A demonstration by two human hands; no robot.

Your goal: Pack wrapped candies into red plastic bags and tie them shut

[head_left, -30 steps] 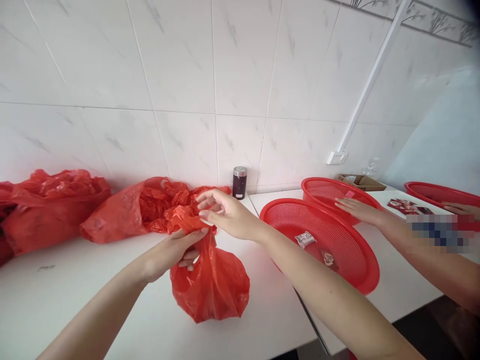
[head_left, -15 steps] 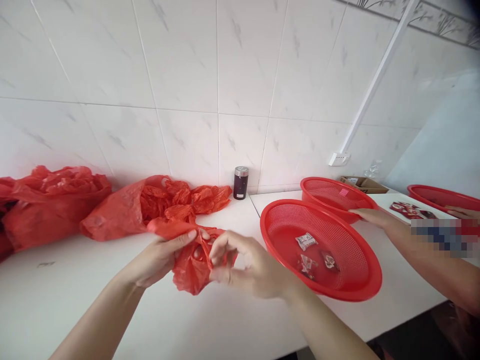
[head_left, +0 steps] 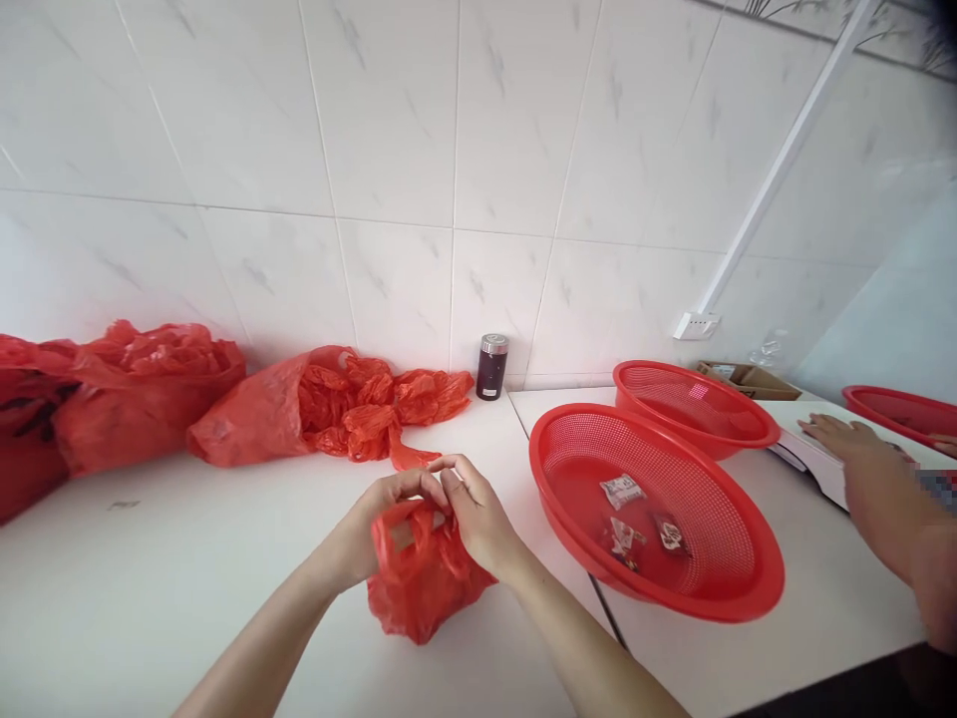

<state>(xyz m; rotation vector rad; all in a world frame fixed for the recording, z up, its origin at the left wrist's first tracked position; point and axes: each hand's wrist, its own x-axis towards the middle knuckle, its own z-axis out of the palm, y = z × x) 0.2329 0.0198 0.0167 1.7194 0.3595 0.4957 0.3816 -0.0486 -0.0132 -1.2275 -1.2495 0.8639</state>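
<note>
A small red plastic bag point(head_left: 423, 593) hangs just over the white table, its top bunched between my hands and a handle loop standing out at its left. My left hand point(head_left: 396, 509) curls round the bag's neck from the left. Against it from the right, my right hand point(head_left: 478, 514) pinches the same gathered plastic, fingertips close to the left hand's. What the bag contains is hidden. Right of my hands stands a red plastic basket point(head_left: 553, 514) with several small wrapped packets point(head_left: 623, 490) at its bottom.
Large red bags point(head_left: 254, 409) stuffed with crumpled red bags line the wall at left. A dark tumbler point(head_left: 491, 369) stands behind my hands. Further right are a second red basket point(head_left: 695, 439), a cardboard box point(head_left: 755, 384) and a co-worker's hand point(head_left: 841, 434) on a white device point(head_left: 811, 459).
My hands have come together at the bag's top, and the bag has moved lower. The co-worker's hand has left the second basket for the white device. My view has shifted slightly left.
</note>
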